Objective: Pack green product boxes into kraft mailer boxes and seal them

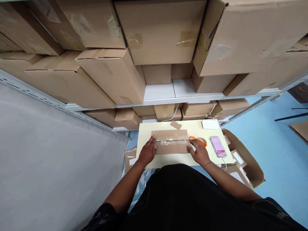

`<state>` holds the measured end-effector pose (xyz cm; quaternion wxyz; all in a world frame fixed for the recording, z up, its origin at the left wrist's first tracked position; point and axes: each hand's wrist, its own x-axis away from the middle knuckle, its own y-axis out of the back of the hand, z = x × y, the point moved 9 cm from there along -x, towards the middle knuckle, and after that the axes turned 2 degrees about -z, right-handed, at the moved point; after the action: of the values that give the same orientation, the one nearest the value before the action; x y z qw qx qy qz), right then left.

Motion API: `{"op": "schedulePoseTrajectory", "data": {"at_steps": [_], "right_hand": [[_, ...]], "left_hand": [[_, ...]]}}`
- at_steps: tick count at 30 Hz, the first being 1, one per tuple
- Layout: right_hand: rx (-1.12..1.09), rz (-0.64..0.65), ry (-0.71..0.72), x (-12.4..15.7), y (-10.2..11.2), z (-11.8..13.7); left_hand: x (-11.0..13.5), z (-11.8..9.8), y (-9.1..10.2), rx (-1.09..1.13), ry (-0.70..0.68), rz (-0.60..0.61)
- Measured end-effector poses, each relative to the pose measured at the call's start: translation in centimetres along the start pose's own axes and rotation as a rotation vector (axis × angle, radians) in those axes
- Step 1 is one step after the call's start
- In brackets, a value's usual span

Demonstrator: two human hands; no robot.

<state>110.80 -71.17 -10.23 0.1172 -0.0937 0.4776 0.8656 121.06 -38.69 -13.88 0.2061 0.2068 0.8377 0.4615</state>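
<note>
A small flat cardboard box (171, 141) lies on a pale yellow table (166, 160), with clear tape running along its top seam. My left hand (148, 151) rests flat against the box's left end, fingers stretched out. My right hand (199, 151) is at the box's right end, closed on an orange tape dispenser (197, 140) that sits at the end of the tape line.
A pink phone (218, 146) with a white cable lies right of the dispenser, a white card (210, 124) and a cardboard scrap (175, 125) behind. An open carton (243, 163) stands right of the table. Shelves of cardboard boxes (158, 35) rise ahead. A grey wall (48, 160) is left.
</note>
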Motion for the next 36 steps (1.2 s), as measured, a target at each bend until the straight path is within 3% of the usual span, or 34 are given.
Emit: {"op": "schedulePoseTrajectory", "data": {"at_steps": [5,9,12,18,25,28,31,33,36], "right_hand": [[0.227,0.178,-0.260,0.2,-2.6,-5.9],[0.379,0.389,-0.326,1.7,-5.9,-8.7],[0.446,0.366,-0.382,1.9,-6.6,-9.4],[0.402,0.275,-0.494,1.6,-5.7,-11.2],[0.351,0.401,-0.522,2.5,-6.4,-13.7],[0.251,0.356,-0.562,2.4,-5.1,-14.4],[-0.108,0.256,-0.632,2.3,-2.4,-14.3],[-0.394,0.202,-0.619,1.8,-0.2,-13.2],[-0.689,0.232,-0.495,-0.1,2.6,-9.6]], "left_hand": [[0.1,0.0,0.0,0.020,0.010,0.001],[0.0,-0.1,0.1,0.042,0.028,0.013],[0.0,-0.2,0.2,0.051,0.035,0.022],[0.0,-0.1,0.1,0.037,0.037,0.033],[-0.3,-0.2,0.3,-0.040,0.044,0.075],[-0.7,-0.5,0.6,-0.088,0.048,0.078],[-1.0,-0.6,0.9,-0.114,0.074,0.076],[-1.3,-0.9,1.2,-0.125,0.095,0.060],[-1.9,-1.6,2.0,-0.144,0.105,0.011]]}}
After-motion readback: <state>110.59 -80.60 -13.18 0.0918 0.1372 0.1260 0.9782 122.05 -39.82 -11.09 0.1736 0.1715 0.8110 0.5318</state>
